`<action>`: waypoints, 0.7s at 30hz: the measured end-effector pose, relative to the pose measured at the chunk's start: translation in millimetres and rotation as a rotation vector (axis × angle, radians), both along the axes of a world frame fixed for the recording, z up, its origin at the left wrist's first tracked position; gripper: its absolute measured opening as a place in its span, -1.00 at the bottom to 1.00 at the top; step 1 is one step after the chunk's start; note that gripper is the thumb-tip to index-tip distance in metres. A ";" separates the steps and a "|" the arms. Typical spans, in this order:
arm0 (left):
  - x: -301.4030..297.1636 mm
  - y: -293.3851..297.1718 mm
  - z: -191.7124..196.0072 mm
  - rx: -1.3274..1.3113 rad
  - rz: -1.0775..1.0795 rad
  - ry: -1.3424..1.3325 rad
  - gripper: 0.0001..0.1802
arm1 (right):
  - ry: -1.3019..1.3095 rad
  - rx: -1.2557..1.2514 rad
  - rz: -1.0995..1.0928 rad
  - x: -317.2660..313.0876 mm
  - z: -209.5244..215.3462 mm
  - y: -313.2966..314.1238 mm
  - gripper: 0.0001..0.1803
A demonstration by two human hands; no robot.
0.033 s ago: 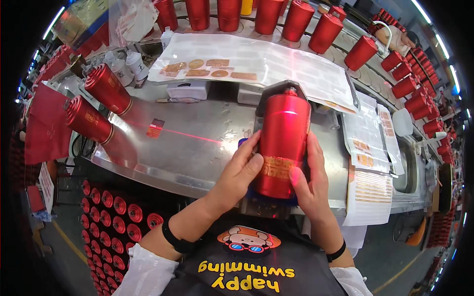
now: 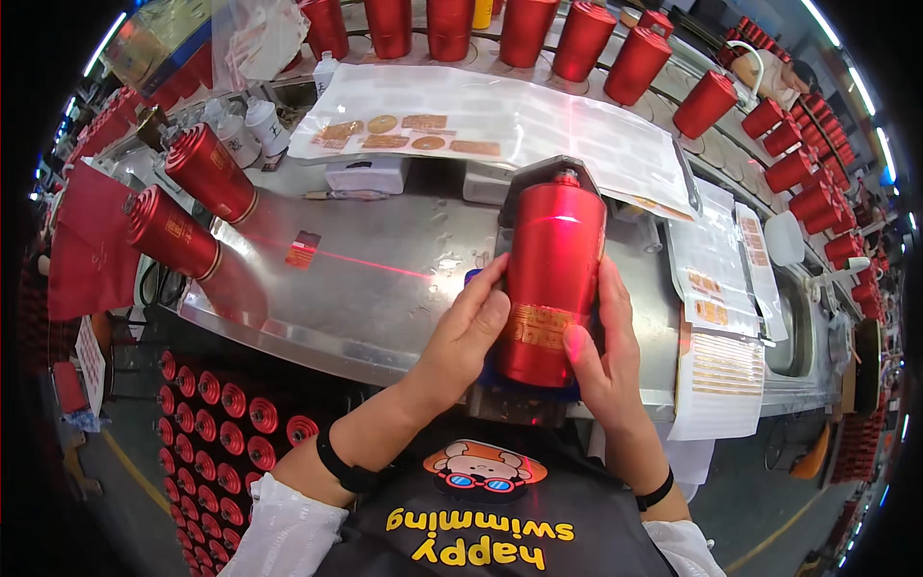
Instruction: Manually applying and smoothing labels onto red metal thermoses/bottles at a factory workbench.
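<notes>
A red bottle (image 2: 555,264) is grasped from both sides by the fingers of the left hand (image 2: 463,338) and right hand (image 2: 610,351); a small card (image 2: 302,251) is seen left of the bottle.

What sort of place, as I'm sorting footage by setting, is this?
Probably a factory workshop: matching red containers line up behind the metal workbench, more red pieces crowd the lower left, and a white sheet with gold patterns lies at the workbench's far side.
</notes>
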State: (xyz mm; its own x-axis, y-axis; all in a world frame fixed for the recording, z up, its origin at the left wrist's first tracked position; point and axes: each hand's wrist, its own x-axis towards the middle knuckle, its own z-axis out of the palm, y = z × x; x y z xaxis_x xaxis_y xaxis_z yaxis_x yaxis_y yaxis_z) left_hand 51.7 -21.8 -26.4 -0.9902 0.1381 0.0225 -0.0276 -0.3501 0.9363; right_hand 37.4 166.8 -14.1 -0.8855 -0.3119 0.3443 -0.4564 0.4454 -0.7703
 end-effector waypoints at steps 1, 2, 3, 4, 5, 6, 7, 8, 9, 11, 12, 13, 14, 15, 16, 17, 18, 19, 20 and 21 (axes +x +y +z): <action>0.2 0.7 -3.2 0.001 0.004 -0.001 -0.25 | -0.004 -0.009 0.005 0.6 0.8 -0.5 -0.21; -0.4 1.8 -9.9 -0.110 0.024 0.027 -0.24 | -0.006 -0.008 0.009 1.1 1.1 -1.3 -0.21; -1.9 2.6 -14.9 -0.219 0.041 0.056 -0.23 | -0.013 -0.019 0.008 0.6 1.4 -1.7 -0.21; -2.2 2.1 -17.1 -0.217 0.043 0.055 -0.23 | -0.020 -0.031 0.008 0.2 1.7 -2.2 -0.21; -1.9 0.6 -18.9 -0.195 0.029 0.056 -0.22 | -0.021 -0.029 0.011 -0.1 2.5 -2.9 -0.21; -1.0 -1.1 -19.7 -0.176 0.013 0.060 -0.22 | -0.024 -0.029 0.000 0.7 3.4 -3.3 -0.21; 0.2 -4.3 -19.5 -0.176 0.015 0.061 -0.22 | -0.027 -0.030 -0.010 1.5 3.8 -3.7 -0.21; 1.8 -8.5 -18.8 -0.256 0.024 0.108 -0.27 | -0.026 -0.030 -0.007 2.2 3.6 -3.7 -0.21; 1.8 -10.8 -14.8 -0.334 0.031 0.151 -0.32 | -0.023 -0.027 -0.008 2.3 2.7 -2.7 -0.21; -0.6 -14.7 2.3 -0.122 0.060 0.116 -0.38 | -0.021 -0.023 -0.008 1.3 2.1 -2.1 -0.21; -2.9 -17.0 12.7 0.088 0.088 0.082 -0.42 | -0.017 -0.025 -0.002 0.8 2.7 -2.2 -0.21; -4.8 -20.8 16.6 0.019 0.105 0.096 -0.46 | -0.012 -0.026 0.003 0.6 3.2 -2.1 -0.21; -5.8 -21.6 20.6 0.020 0.104 0.095 -0.46 | -0.013 -0.025 0.002 0.8 3.4 -1.7 -0.21; -6.3 -22.7 24.9 0.088 0.050 0.041 -0.46 | -0.018 -0.030 0.003 0.6 3.5 -2.0 -0.21; -6.5 -23.6 29.4 0.157 -0.004 -0.013 -0.46 | -0.023 -0.034 0.004 0.4 3.7 -2.2 -0.21; -6.8 -24.3 34.3 0.155 -0.003 -0.013 -0.46 | -0.023 -0.035 0.005 0.2 4.0 -2.4 -0.21; -6.7 -24.5 39.2 0.142 -0.027 -0.031 -0.46 | -0.030 -0.037 0.005 0.5 4.3 -2.2 -0.21; -6.2 -24.6 43.4 0.129 -0.053 -0.050 -0.46 | -0.037 -0.039 0.004 0.8 4.4 -2.1 -0.21; -5.3 -24.9 47.3 0.129 -0.053 -0.050 -0.46 | -0.038 -0.040 0.003 0.8 4.6 -2.0 -0.21; -4.2 -25.3 50.6 0.131 -0.073 -0.069 -0.47 | -0.028 -0.035 0.005 0.3 4.7 -1.9 -0.21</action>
State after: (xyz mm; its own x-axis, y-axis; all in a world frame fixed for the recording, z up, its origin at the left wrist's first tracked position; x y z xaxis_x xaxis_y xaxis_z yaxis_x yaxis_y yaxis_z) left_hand 47.4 -47.1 24.2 -0.9774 0.2102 -0.0227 -0.1200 -0.4635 0.8779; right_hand 37.7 164.9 -9.4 -0.8934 -0.3043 0.3304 -0.4367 0.4158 -0.7977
